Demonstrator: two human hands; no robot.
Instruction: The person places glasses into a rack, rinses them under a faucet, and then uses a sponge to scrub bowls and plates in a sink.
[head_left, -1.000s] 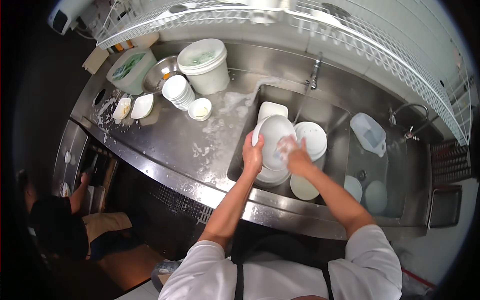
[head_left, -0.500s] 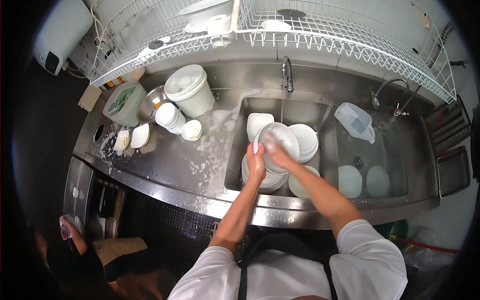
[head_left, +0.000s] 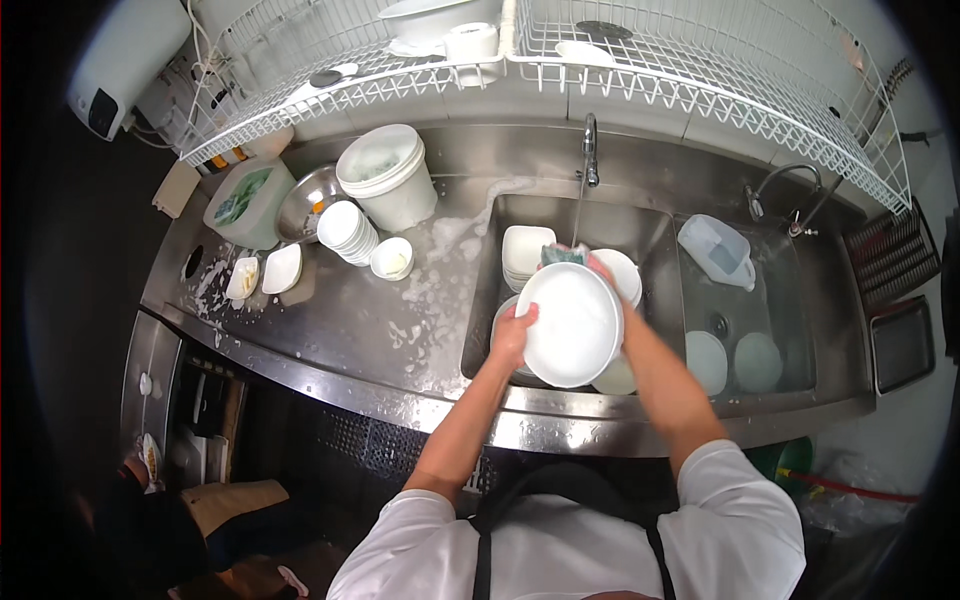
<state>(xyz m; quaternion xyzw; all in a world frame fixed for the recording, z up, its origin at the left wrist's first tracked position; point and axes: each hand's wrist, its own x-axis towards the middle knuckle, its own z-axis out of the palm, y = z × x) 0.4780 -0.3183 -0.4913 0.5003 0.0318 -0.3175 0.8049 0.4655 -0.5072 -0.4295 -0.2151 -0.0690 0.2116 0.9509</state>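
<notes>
A round white shallow bowl [head_left: 572,325], wet and sudsy inside, is held over the left sink basin with its inner face toward me. My left hand [head_left: 512,335] grips its left rim, thumb over the edge. Behind the far rim, my right hand [head_left: 601,267] is mostly hidden; its fingers close on a green scouring pad [head_left: 564,256] that shows above the bowl. Square white dishes [head_left: 528,245] are stacked in the basin beyond my left hand. Round white plates [head_left: 628,274] lie to the right, partly covered. Water runs from the faucet [head_left: 590,150] behind the bowl.
The right basin [head_left: 790,300] holds water, submerged dishes and a translucent jug [head_left: 716,250]. On the sudsy left counter stand a white bucket [head_left: 385,178], stacked cups [head_left: 346,232], a metal bowl [head_left: 309,205] and small dishes. A wire rack [head_left: 640,75] hangs above. Another person [head_left: 170,520] is at lower left.
The bowl has tipped to face me and come nearer. My right hand has moved from the bowl's inside to behind its far rim, where the green pad now shows. My view has shifted slightly.
</notes>
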